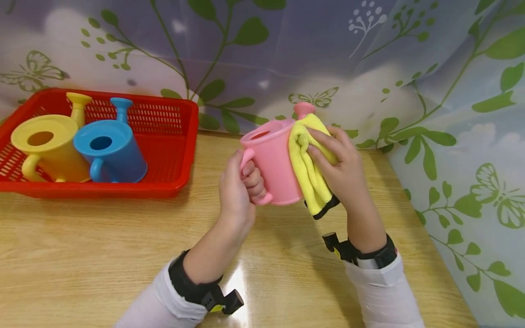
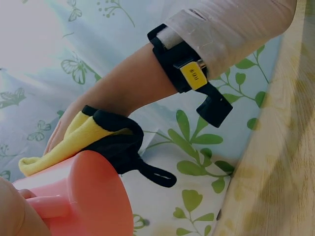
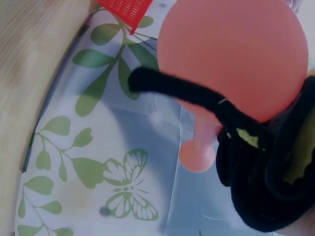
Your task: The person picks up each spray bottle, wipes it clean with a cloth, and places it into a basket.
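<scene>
A pink watering can (image 1: pixel 276 168) is held up over the table, its handle gripped by my left hand (image 1: pixel 239 189). In the right wrist view its round base and spout (image 3: pixel 198 147) show. My right hand (image 1: pixel 344 164) holds a folded yellow cloth (image 1: pixel 309 168) with black edging against the can's side, just below the sprinkler head (image 1: pixel 304 109). From the left wrist view, the cloth's black loop (image 2: pixel 160 176) hangs past the can's base. The right palm is hidden behind the fingers and cloth.
To the left, a red plastic basket (image 1: pixel 186 150) holds a yellow watering can (image 1: pixel 61 150) and a blue watering can (image 1: pixel 119 155), both upright. The wooden table (image 1: pixel 123 255) meets a leaf-patterned curtain (image 1: pixel 262 59) at the back and right.
</scene>
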The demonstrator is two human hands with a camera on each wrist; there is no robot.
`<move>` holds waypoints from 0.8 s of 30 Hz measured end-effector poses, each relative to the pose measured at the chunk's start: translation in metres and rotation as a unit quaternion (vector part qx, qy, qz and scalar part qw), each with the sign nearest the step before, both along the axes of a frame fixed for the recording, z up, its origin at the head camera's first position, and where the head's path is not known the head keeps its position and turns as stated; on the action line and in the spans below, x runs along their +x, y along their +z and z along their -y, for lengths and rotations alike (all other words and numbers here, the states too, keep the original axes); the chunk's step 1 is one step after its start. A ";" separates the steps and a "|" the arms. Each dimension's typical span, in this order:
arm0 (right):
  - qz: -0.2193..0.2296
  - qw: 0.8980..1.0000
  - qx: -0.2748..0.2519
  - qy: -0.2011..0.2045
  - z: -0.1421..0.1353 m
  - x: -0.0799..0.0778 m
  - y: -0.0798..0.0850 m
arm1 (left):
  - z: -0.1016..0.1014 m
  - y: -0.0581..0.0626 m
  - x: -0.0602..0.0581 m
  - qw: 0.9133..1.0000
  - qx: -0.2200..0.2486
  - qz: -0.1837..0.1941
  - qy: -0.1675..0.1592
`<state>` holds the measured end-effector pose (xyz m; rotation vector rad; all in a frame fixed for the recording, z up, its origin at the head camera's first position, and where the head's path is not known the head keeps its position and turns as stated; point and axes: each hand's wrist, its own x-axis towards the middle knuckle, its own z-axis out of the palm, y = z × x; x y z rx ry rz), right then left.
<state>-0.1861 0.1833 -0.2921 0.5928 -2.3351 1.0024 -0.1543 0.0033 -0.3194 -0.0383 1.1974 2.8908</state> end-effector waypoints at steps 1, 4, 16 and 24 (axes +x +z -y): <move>-0.003 1.000 0.000 -0.001 0.001 -0.001 0.001 | 0.000 0.000 0.000 1.000 -0.001 0.000 0.000; -0.002 1.000 -0.005 -0.010 0.002 -0.003 0.002 | -0.001 -0.001 0.001 1.000 -0.009 -0.001 -0.003; 0.003 1.000 -0.026 0.007 0.004 -0.012 0.012 | -0.004 -0.002 0.002 1.000 -0.015 0.002 -0.016; 0.030 0.999 -0.029 0.012 0.003 -0.014 0.016 | -0.004 0.000 0.004 1.000 -0.015 -0.004 -0.019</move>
